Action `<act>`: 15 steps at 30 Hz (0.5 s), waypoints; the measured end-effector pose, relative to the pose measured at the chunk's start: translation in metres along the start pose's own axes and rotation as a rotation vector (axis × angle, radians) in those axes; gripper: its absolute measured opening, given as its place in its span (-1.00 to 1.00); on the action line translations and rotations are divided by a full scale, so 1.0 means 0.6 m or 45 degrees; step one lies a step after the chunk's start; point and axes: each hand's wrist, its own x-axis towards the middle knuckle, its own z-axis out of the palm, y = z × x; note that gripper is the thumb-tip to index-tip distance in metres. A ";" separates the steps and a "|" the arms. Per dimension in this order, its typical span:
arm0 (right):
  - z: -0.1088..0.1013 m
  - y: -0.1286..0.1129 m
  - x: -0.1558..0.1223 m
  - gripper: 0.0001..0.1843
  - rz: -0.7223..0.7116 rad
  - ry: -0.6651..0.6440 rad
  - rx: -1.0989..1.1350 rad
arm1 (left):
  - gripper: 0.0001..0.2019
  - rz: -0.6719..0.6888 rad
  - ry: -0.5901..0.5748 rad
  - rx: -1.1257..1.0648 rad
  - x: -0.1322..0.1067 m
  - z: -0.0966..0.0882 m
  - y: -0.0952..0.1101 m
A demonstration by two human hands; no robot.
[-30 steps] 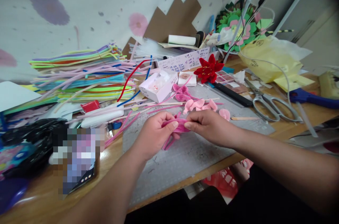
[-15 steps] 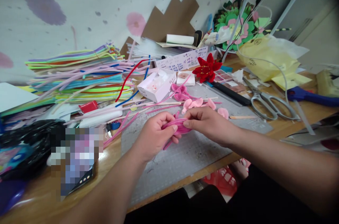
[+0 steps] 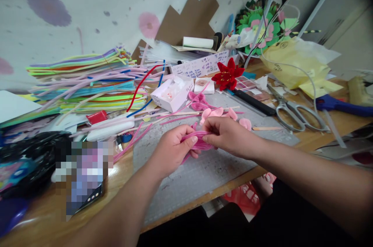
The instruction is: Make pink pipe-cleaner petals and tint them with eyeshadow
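Both my hands meet over the grey cutting mat (image 3: 175,196) around pink pipe cleaners (image 3: 198,140) bent into long side-by-side loops. My left hand (image 3: 171,148) is closed on their left end, thumb pressed on top. At the right end, my right hand (image 3: 230,136) pinches them between thumb and fingers; its fingertips are partly hidden. Loose ends poke out above and below my left fingers. Just beyond my hands lie pale pink petal-like curled pieces (image 3: 215,112) and darker pink looped pieces (image 3: 198,100).
Bundles of coloured pipe cleaners (image 3: 87,83) are stacked at the left back. A white box (image 3: 170,97), a red flower (image 3: 228,74), a black-handled tool (image 3: 253,102) and silver scissors (image 3: 294,111) lie behind the mat. A black plastic bag (image 3: 32,157) is at left.
My hands have shifted very slightly right, and the pink loops between them show a little more widely. Everything else on the table stays in place.
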 end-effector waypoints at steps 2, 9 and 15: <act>-0.001 -0.001 -0.001 -0.85 -0.017 -0.014 -0.013 | -0.86 0.000 -0.010 0.044 0.000 0.001 0.000; -0.007 0.003 -0.001 -0.87 -0.050 -0.086 -0.151 | -0.82 0.058 0.087 0.218 0.003 -0.002 -0.005; -0.012 0.009 0.005 -0.87 -0.040 -0.052 -0.227 | -0.87 -0.022 -0.030 0.210 0.003 -0.001 -0.006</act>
